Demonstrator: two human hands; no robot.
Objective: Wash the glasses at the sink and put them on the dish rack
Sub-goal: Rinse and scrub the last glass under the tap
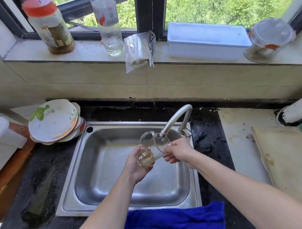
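A clear glass mug with a handle (151, 149) is tilted under the spout of the steel tap (175, 120), over the steel sink (102, 201). My left hand (137, 165) cups the mug's base from below. Fingers of my right hand (179, 152) pinch its rim on the right side. Water appears to run from the spout into the mug's mouth. No dish rack is in view.
Stacked plates (54, 123) sit left of the sink. A blue cloth (175, 220) hangs over the front edge. A wooden board (289, 159) lies at right. Bottles (109, 25), a jar (49, 27), a bag of sticks (136, 50) and a white box (207, 39) line the window sill.
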